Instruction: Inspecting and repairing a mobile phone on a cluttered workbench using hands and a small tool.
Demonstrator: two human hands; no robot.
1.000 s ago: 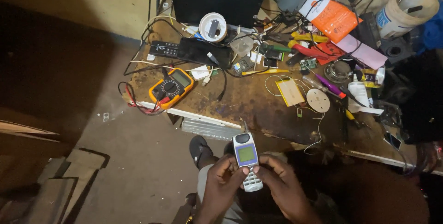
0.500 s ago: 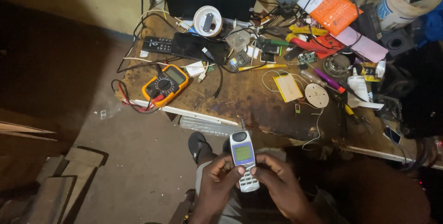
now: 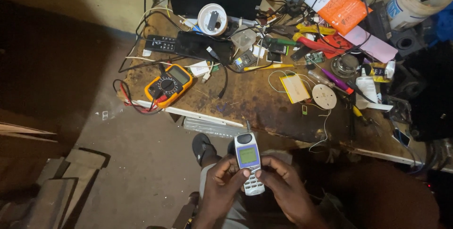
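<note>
I hold a small silver mobile phone (image 3: 248,162) with a lit greenish screen and a short antenna, upright in front of my lap. My left hand (image 3: 222,182) grips its left side, thumb near the keypad. My right hand (image 3: 282,187) grips its right side, thumb on the lower keys. Both hands sit just below the front edge of the worn wooden workbench (image 3: 255,97).
An orange multimeter (image 3: 168,84) with red and black leads lies at the bench's left. Behind are a black remote (image 3: 159,44), a white round part (image 3: 212,19), a flat battery pack (image 3: 295,88), a white disc (image 3: 324,96), screwdrivers, wires and an orange packet (image 3: 342,6). Wooden planks (image 3: 52,182) lie on the floor.
The view has tilted slightly, so the bench sits higher in the frame. The phone and both hands stay together in the same grip.
</note>
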